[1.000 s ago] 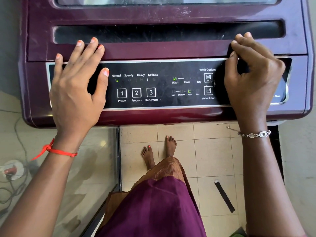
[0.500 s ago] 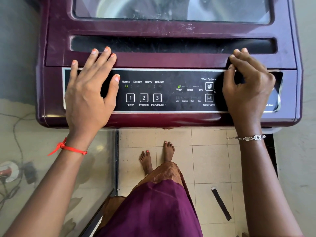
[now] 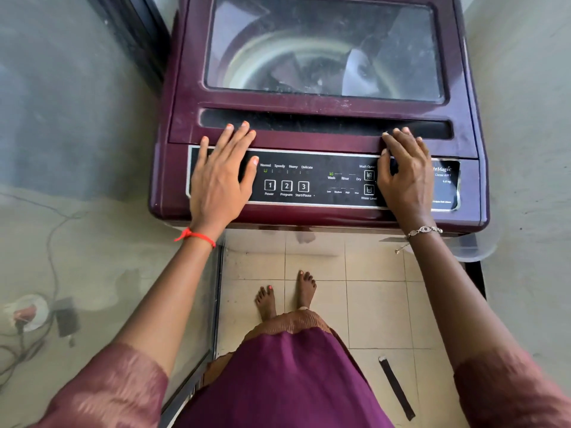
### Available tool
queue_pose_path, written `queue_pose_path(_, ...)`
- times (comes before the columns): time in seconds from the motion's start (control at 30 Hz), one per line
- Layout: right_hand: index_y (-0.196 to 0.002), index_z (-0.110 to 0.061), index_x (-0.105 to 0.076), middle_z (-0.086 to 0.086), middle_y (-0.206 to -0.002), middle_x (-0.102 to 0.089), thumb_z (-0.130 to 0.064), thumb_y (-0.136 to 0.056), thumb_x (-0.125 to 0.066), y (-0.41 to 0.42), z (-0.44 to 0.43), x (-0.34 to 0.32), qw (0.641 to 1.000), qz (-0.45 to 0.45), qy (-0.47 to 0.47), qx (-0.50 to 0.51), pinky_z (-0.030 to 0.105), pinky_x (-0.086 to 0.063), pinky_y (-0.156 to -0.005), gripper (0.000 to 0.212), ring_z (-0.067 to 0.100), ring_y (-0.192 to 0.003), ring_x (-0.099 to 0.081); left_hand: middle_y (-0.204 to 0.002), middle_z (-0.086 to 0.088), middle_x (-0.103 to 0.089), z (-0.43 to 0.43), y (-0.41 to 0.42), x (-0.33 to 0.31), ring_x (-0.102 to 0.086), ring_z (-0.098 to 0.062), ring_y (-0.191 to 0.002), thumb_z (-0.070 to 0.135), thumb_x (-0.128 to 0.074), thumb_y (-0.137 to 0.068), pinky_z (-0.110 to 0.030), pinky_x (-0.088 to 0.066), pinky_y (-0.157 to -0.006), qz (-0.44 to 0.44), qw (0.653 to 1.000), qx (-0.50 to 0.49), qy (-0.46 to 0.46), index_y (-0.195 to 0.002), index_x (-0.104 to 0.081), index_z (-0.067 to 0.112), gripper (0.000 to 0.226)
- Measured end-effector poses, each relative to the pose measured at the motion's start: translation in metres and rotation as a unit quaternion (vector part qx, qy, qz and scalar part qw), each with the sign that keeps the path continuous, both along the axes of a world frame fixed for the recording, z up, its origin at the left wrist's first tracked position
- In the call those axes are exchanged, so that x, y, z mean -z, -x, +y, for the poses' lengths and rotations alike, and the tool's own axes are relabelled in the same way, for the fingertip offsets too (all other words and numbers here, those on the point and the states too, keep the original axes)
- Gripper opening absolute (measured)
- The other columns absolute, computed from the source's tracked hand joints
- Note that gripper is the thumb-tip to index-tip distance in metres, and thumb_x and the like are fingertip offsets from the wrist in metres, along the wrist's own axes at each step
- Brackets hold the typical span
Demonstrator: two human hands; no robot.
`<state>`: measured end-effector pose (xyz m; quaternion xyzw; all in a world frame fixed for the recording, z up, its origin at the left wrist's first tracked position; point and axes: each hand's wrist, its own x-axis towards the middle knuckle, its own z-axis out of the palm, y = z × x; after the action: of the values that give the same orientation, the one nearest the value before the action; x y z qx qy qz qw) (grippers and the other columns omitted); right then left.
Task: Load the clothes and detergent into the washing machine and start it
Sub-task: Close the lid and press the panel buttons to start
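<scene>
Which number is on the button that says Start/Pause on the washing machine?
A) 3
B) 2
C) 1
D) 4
A: the square button marked 3 sits right above the words Start/Pause on the black control panel; 1 is Power and 2 is Program.

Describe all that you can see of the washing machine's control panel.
The control panel is a glossy black strip with a silver border, set in the maroon machine's top in front of the lid. White print names Normal, Speedy, Heavy, Delicate, Wash, Rinse, Dry, Water Level. Three square buttons read 1 Power, 2 Program, 3 Start/Pause. Green lights glow under Normal and above Wash. The left hand lies flat over its left end; the right hand overlaps its right half.
</scene>
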<state>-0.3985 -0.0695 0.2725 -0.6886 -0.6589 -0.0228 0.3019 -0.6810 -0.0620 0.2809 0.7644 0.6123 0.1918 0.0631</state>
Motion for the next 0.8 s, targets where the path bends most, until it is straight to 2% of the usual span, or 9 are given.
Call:
queue_pose_path(0.4,-0.129,-0.006,-0.053,0.016,-0.136,-0.052,-0.023,-0.093,-0.041,-0.0021,-0.0053,-0.0081,0.995,-0.009,0.087,-0.053,0.044,-0.021,-0.115,0.041,0.031,-0.134,-0.039,-0.149,0.005,-0.038,-0.0051,0.0009,-0.002,-0.027,-0.014,-0.141,0.032,-0.035,-0.099,-0.039,-0.012,-0.118,-0.013,1.0,0.003,0.018,-0.139,-0.04,0.02,0.042)
queue_pose_path(0.6,-0.129,-0.007,-0.052,0.015,-0.134,-0.053,-0.035,-0.091,-0.028,-0.0002,-0.0085,-0.0107,0.993,-0.021,0.11,-0.049,0.045,-0.022,-0.114,0.053,0.03,-0.132,-0.04,-0.147,0.004,-0.041,-0.0078,0.0013,-0.0036,-0.03,-0.015,-0.14,0.031,-0.038,-0.099,-0.041,-0.016,-0.118,-0.014,1.0,0.001,0.009,-0.137,-0.043,0.019,0.041)
queue_pose_path(0.8,-0.128,-0.007,-0.053,0.015,-0.132,-0.055,-0.035,-0.091,-0.028,0.0008,-0.0095,-0.0094,0.992,-0.032,0.111,-0.049,0.046,-0.024,-0.113,0.053,0.03,-0.131,-0.042,-0.145,0.003,-0.044,-0.0082,0.0021,-0.0022,-0.033,-0.016,-0.139,0.029,-0.041,-0.098,-0.043,-0.018,-0.117,-0.013,1.0,-0.001,0.0,-0.136,-0.045,0.018,0.04)
